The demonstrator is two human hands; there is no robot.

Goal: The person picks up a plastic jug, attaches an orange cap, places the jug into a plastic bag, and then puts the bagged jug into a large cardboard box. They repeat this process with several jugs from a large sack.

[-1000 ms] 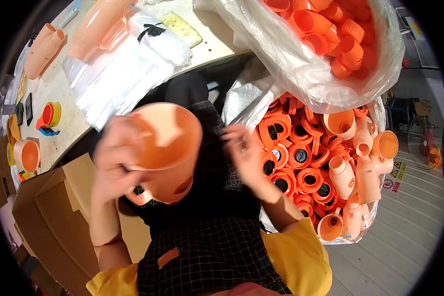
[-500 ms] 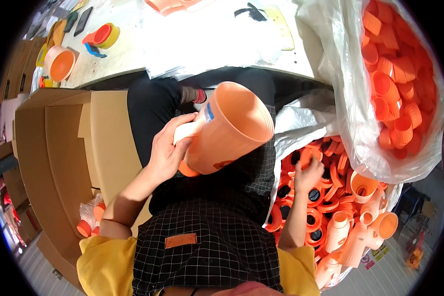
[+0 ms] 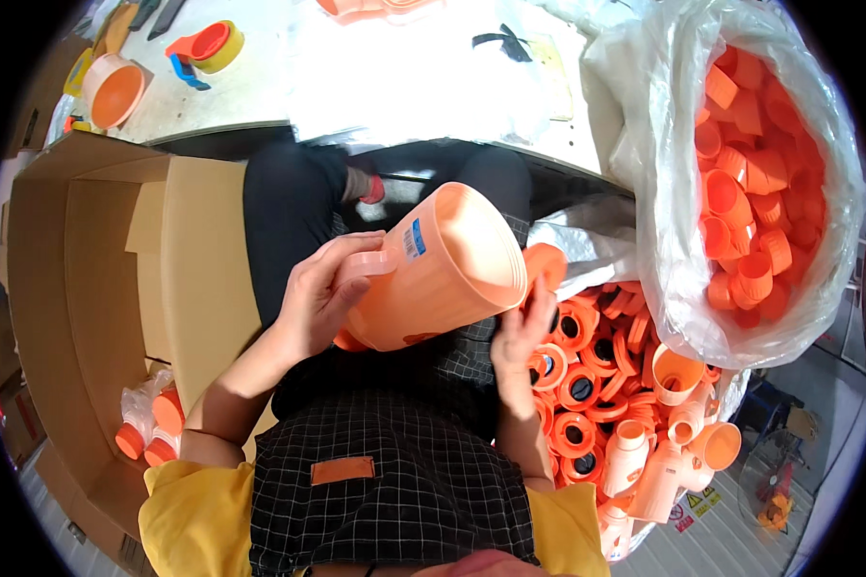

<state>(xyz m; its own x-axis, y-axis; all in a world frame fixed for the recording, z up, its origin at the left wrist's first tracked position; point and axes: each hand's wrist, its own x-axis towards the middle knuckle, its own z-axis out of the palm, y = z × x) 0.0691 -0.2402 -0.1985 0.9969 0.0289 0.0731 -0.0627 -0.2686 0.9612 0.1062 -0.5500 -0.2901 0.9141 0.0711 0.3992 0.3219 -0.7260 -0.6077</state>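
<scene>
My left hand point(image 3: 316, 296) is closed round the handle of a peach plastic jug point(image 3: 409, 288), a flask body with a blue and white label. The jug lies tilted over my lap, its wide round mouth facing up and to the right. Beside that mouth, my right hand point(image 3: 522, 338) grips a round orange lid point(image 3: 546, 267) by its edge. The lid appears close to the rim; whether they touch I cannot tell. Below and right of this hand, a pile of orange ring lids point(image 3: 573, 433) with dark centres fills a lined container.
Peach flasks point(image 3: 628, 452) lie among the lids. At right, a clear plastic bag point(image 3: 659, 240) holds orange cups point(image 3: 765, 173). To my left stands an open cardboard box point(image 3: 207, 250) with bagged bottles point(image 3: 164, 423). A yellow tape roll point(image 3: 223, 50) sits on the table point(image 3: 245, 91).
My right hand has come up and left from the lid pile to the jug's mouth, bringing an orange lid. My left hand still holds the jug, now tipped slightly further over.
</scene>
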